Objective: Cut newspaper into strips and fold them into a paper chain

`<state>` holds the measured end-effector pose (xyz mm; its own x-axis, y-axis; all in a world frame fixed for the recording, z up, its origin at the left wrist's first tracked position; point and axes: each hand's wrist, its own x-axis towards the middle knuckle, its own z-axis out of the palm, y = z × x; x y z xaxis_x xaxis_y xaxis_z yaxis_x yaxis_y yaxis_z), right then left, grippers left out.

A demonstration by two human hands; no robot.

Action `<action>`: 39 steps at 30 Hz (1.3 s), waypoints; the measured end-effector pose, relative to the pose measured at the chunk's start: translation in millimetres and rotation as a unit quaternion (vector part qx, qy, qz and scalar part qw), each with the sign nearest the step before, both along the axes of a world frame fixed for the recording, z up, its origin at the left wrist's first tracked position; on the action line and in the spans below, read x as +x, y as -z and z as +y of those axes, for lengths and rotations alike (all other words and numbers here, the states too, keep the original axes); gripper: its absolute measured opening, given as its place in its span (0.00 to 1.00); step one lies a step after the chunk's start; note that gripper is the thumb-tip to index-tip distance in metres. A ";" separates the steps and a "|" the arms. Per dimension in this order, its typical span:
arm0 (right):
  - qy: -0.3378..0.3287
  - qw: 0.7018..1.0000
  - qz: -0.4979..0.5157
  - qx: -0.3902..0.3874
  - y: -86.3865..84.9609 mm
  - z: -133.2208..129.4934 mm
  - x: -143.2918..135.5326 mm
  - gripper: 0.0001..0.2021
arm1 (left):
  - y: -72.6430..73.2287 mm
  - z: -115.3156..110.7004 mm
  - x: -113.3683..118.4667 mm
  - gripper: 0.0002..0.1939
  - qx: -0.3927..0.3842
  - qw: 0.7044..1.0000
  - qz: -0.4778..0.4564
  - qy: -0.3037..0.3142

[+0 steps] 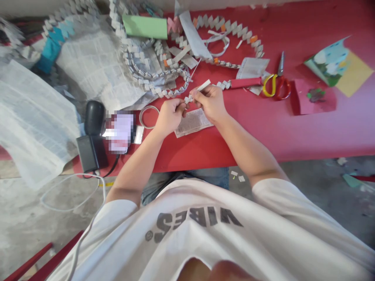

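Between my two hands is a short folded paper chain (189,99) in pale newsprint. My left hand (171,117) pinches its near end between thumb and fingers. At its other end, my right hand (211,102) has its fingers closed on a narrow folded paper strip (204,85), which sticks up toward the upper right. Below the hands, a stack of newsprint strips (193,121) lies on the red table (193,156). Long zigzag paper chains (140,84) curl on the table beyond my hands.
Scissors (277,80) with yellow and red handles lie at the right, near folded coloured paper (331,64). At the left are newspaper sheets (35,121), a black case (94,117), a black box (91,153), a phone (120,132) and a tape ring (149,117). A white cable hangs over the edge.
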<state>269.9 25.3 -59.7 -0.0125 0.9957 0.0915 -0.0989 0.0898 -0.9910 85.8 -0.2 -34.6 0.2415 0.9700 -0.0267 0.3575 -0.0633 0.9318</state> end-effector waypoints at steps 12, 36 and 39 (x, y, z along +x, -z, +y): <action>0.026 0.999 0.023 0.022 0.1 4.0 2.2 0.32 | -0.4 -0.4 0.5 0.13 -0.070 0.992 -0.095 0.038; -0.018 0.999 -0.008 0.044 -5.7 0.7 10.2 0.32 | -7.2 -3.6 -1.8 0.13 -0.002 0.999 0.000 0.033; -0.035 0.998 -0.037 0.038 -7.8 -5.1 8.8 0.30 | -8.9 -7.9 -0.5 0.08 0.076 0.995 0.069 0.004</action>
<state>278.7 20.2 -51.9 -0.0908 0.9824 0.1635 -0.0337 0.1611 -0.9864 85.2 -8.1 -25.7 0.2530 0.9635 0.0873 0.4811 -0.2036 0.8527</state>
